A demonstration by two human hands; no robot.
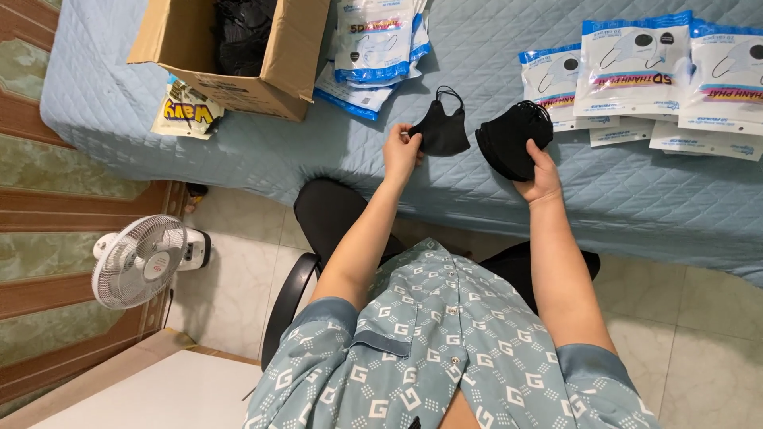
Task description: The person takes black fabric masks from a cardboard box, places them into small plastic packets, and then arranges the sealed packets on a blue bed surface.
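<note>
Nearest, we note our patterned teal shirt and, beyond our knees, a black chair over the pale tiled floor. To the left stands a white fan (137, 260) against wood panelling.

Our left hand (401, 151) pinches a single black mask (443, 131) by its edge, held just above the bed (262, 151), which is covered in a light blue quilted sheet. Our right hand (542, 176) is closed around a stack of black masks (513, 139), gripping it from below; the single mask and the stack sit just beside each other, not touching.

Farther right on the bed we list a row of flat pouches (636, 67): white rectangles with a blue top band, a pink-and-yellow stripe across the middle and a mask pictured on each, overlapping one another.

Farther centre, a second pile of the same pouches (373, 48) lies fanned, blue edges showing.

Far left, an open brown cardboard box (238, 48) holds more black masks, with a yellow-lettered packet (187, 114) tucked under its corner.
</note>
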